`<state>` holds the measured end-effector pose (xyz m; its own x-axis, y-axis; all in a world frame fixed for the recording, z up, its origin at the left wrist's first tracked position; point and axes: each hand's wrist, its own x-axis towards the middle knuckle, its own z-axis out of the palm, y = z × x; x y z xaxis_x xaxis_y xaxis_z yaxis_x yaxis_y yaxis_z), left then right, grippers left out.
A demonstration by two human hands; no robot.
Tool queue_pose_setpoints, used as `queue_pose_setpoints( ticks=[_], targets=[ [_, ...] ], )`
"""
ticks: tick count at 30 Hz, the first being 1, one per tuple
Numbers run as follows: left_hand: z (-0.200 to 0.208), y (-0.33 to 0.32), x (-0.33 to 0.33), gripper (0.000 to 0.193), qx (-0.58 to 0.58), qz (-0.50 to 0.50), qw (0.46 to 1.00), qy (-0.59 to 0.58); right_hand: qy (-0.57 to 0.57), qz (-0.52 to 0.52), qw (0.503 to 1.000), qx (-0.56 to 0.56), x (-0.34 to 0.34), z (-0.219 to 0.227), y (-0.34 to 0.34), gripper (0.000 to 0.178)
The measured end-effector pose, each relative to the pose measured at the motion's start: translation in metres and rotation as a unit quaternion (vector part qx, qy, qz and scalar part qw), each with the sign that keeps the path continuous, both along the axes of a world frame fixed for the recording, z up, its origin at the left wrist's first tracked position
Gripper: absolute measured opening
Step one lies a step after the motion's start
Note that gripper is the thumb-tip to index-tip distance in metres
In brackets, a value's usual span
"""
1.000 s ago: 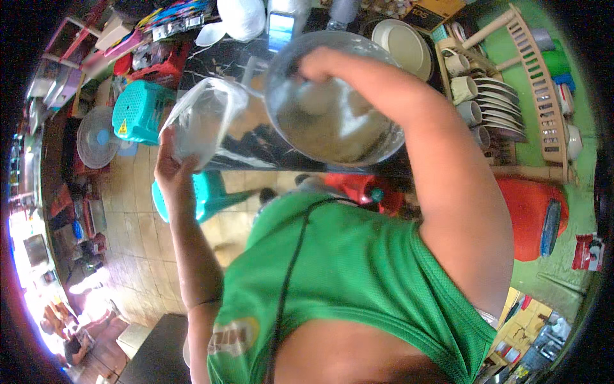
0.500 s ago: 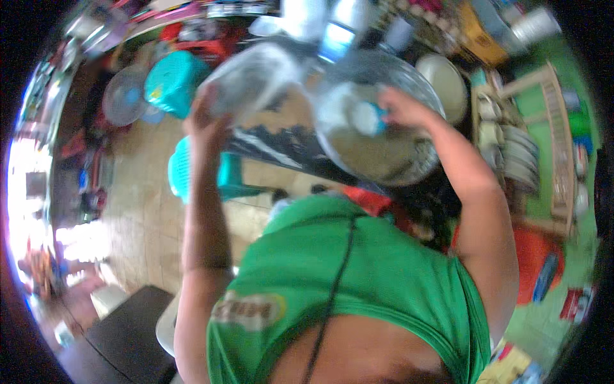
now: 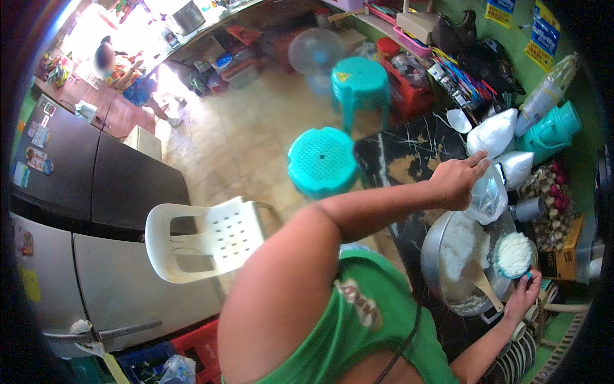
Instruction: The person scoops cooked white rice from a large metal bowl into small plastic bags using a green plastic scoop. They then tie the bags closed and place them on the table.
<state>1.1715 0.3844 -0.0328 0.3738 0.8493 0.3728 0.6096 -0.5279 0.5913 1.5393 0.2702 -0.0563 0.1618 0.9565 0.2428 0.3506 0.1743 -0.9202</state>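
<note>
Two hands work over the round, dull metal pot (image 3: 441, 246) of grainy white rice: the left hand (image 3: 455, 182) pinches a thin, crinkled clear plastic bag (image 3: 487, 197) above it, the right hand (image 3: 523, 296) grips a small blue cup (image 3: 513, 256) heaped with rice, seemingly over its rim.

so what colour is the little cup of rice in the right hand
Blue, filled with white rice; the cup shows best in the head view.
</note>
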Motion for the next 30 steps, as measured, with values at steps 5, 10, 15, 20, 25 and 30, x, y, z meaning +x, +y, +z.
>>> queue_pose_setpoints(
  ticks=[5, 10, 15, 20, 25, 30],
  targets=[
    [0.002, -0.002, 0.033, 0.074, -0.046, -0.095, 0.994, 0.019, 0.260, 0.028, 0.963, 0.063, -0.024, 0.011, -0.007, 0.024],
    [-0.006, -0.002, 0.054, 0.066, -0.134, -0.151, 0.978, 0.044, 0.158, -0.044, 0.984, 0.066, -0.045, 0.008, -0.014, 0.024],
    [-0.018, 0.012, 0.051, 0.050, -0.397, -0.245, 0.872, -0.148, -0.118, -0.174, 0.977, 0.045, -0.055, 0.002, -0.031, 0.020],
    [-0.021, 0.010, 0.059, 0.045, -0.465, -0.276, 0.797, -0.268, -0.022, -0.150, 0.988, 0.022, -0.064, -0.014, -0.040, 0.018],
    [-0.012, 0.004, 0.058, 0.048, -0.443, -0.256, 0.836, -0.199, -0.108, -0.175, 0.978, 0.039, -0.063, -0.017, -0.042, 0.016],
    [-0.043, 0.011, 0.063, 0.068, -0.165, -0.218, 0.962, 0.006, -0.122, -0.238, 0.964, -0.001, -0.049, -0.010, -0.049, 0.021]
  ],
)
